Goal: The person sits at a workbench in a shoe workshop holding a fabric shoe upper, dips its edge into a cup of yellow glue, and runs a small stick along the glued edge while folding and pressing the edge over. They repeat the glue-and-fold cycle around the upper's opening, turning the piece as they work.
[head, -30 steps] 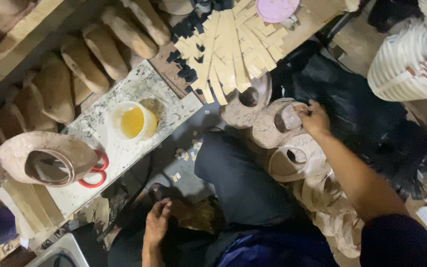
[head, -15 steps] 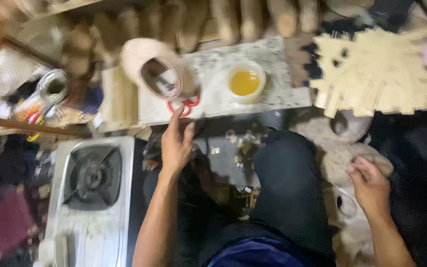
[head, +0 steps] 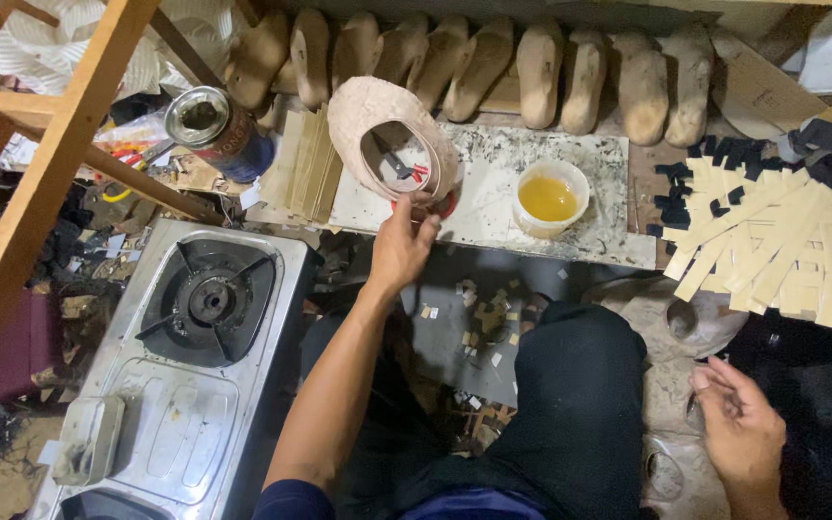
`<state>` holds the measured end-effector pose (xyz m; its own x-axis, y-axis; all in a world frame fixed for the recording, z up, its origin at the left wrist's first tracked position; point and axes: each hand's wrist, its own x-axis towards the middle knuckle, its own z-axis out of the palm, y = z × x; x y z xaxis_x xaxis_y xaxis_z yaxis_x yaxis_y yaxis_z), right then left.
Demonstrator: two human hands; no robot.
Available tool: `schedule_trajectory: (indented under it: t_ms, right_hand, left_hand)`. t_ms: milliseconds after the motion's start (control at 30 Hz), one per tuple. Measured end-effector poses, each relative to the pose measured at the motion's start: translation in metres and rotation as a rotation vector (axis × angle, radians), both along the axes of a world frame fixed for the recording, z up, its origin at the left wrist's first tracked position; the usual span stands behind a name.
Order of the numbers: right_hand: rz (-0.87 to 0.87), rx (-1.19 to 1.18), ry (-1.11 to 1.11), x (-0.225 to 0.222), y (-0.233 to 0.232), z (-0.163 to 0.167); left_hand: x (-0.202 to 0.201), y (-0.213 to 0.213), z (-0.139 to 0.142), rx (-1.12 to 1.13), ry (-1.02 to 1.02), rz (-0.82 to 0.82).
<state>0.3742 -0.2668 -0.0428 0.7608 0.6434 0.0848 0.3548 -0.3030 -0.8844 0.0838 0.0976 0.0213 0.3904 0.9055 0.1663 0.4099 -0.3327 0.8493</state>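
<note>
Speckled slab (head: 493, 207): left hand (head: 402, 246) touches curved (fuzzy) upper (head: 392, 144).

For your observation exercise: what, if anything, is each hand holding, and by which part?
The left hand touches the near rim of the beige shoe upper on the stone slab; a closed grip cannot be told. The right hand is open and holds nothing.

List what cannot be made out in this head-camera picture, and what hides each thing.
- Red-handled scissors: head view, mostly hidden behind the beige shoe upper.
- Left hand: fingertips meet the upper's lower edge; whether they grip it is unclear.
- Right hand: open and empty; its forearm is cut by the bottom edge.
- Round metal tin: contents too dark to tell.
</note>
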Motion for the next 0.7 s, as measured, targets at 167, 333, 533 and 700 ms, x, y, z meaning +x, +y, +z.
schedule_trajectory:
  t_ms: [167, 333, 533, 700]
  right_hand:
    - [0.041, 0.010, -0.008, -0.005, -0.005, 0.006]
    - [0.047, 0.023, -0.017, -0.015, -0.001, 0.022]
    - [0.132, -0.045, -0.081, -0.037, 0.029, 0.039]
    - [0.225, -0.084, 0.037, -0.069, 0.076, 0.043]
  left_hand:
    - [-0.007, 0.003, 0.001, -0.227, -0.118, 0.079]
    - [-0.031, -0.015, -0.010, -0.346, -0.571, 0.232]
    - [-0.048, -0.051, -0.022, -0.290, -0.620, 0.205]
    - [-0.050, -0.089, -0.037, -0.206, -0.664, 0.070]
